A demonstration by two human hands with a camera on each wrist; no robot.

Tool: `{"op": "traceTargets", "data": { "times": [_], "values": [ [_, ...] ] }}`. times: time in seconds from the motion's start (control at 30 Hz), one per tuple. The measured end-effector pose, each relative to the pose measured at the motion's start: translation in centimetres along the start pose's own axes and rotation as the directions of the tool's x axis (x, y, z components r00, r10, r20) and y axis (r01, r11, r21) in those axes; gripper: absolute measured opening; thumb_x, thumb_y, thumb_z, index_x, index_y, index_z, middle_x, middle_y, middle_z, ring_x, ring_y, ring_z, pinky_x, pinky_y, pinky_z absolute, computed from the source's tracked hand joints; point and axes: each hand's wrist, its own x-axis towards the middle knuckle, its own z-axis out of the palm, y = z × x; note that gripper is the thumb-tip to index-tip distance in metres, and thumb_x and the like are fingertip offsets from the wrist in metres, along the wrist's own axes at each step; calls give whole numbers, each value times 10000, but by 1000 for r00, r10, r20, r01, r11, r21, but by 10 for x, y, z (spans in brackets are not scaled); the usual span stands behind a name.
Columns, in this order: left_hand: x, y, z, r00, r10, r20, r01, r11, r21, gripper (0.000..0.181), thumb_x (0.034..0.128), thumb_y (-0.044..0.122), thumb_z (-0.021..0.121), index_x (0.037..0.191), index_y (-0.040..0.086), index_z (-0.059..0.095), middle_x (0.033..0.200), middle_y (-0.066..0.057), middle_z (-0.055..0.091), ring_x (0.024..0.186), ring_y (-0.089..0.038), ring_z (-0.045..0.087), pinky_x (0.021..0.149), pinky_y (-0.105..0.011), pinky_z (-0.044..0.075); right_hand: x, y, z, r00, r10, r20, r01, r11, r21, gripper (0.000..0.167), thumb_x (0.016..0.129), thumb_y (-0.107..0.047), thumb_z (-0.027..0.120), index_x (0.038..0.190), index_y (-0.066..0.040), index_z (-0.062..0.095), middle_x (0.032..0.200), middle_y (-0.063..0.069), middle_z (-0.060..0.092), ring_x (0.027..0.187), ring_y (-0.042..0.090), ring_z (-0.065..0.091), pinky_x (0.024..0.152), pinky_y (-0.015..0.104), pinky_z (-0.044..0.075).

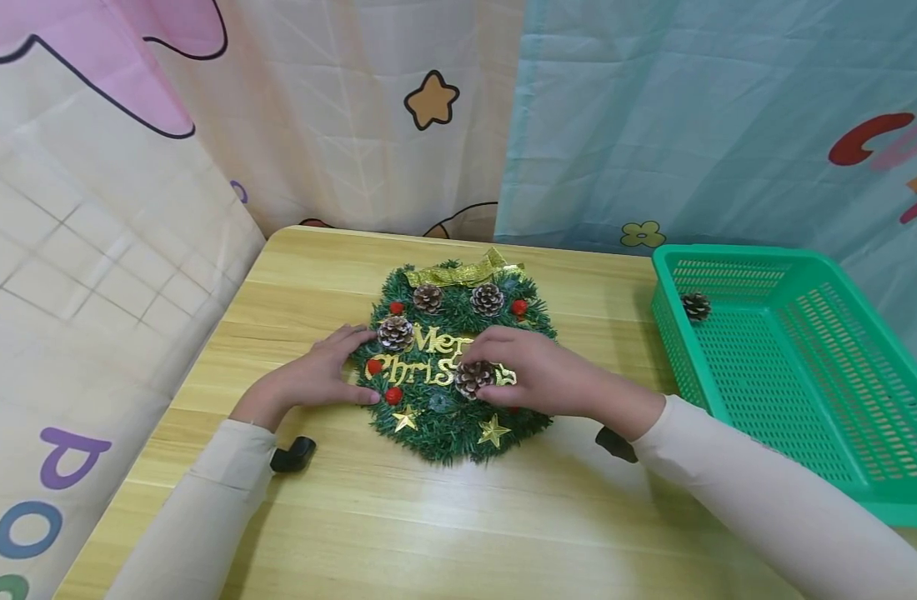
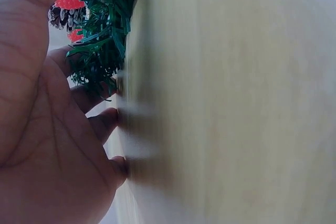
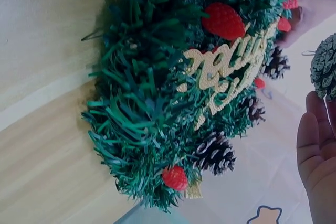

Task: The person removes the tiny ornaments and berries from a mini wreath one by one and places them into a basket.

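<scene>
A green tinsel Christmas wreath (image 1: 447,433) lies on the table, with gold "Merry Christmas" lettering (image 1: 409,371), red berries (image 1: 393,396), gold stars (image 1: 492,432) and a gold ribbon (image 1: 458,273). Several pine cones sit on it, including one at the upper left (image 1: 395,333). My right hand (image 1: 537,375) pinches another pine cone (image 1: 473,379) above the lettering; in the right wrist view that cone appears held clear of the wreath. My left hand (image 1: 316,371) rests against the wreath's left edge, fingers spread, fingertips touching the greenery and tabletop in the left wrist view.
A green plastic basket (image 1: 766,392) stands at the table's right, with a pine cone (image 1: 695,307) inside its left wall. Black objects (image 1: 293,455) show beside both forearms. Printed curtains (image 1: 353,108) hang behind the wooden table (image 1: 428,533).
</scene>
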Motion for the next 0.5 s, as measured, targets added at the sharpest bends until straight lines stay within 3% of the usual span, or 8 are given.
{"op": "traceTargets", "data": {
  "times": [0.07, 0.17, 0.3, 0.5],
  "values": [
    [0, 0, 0, 1000, -1, 2, 1, 1000, -5, 1036, 779, 516, 811, 1571, 122, 271, 1624, -204, 145, 1477, -456, 48, 1110, -704, 22, -1, 0, -2, 1000, 8, -2, -8, 1000, -3, 361, 932, -207, 711, 1269, -91, 652, 1218, 9, 621, 1094, 134, 603, 935, 356, 506],
    [-1, 1, 0, 1000, 1, 3, -1, 1000, -9, 1033, 781, 519, 808, 1572, 126, 271, 1625, -203, 145, 1477, -456, 48, 1108, -707, 22, -2, 0, -5, 1000, 17, -3, -17, 1000, 1, 361, 935, -197, 702, 1278, -93, 651, 1206, 7, 619, 869, 86, 612, 867, 336, 515],
    [-1, 0, 0, 1000, 4, 1, -4, 1000, -9, 1030, 782, 516, 809, 1571, 126, 274, 1624, -200, 148, 1478, -455, 48, 1109, -706, 21, -4, 0, -7, 1000, 17, -13, -17, 1000, 11, 367, 932, -184, 692, 1283, -84, 650, 1191, 12, 621, 734, 89, 583, 793, 318, 511],
    [0, 0, 0, 1000, 5, 2, -5, 1000, -8, 1028, 785, 521, 805, 1570, 124, 274, 1624, -200, 150, 1476, -459, 51, 1107, -709, 23, -6, 2, -9, 999, 24, -47, -24, 1000, -10, 359, 904, -185, 718, 1249, -96, 674, 1168, -3, 628, 983, 118, 616, 827, 322, 526]
  ]
}}
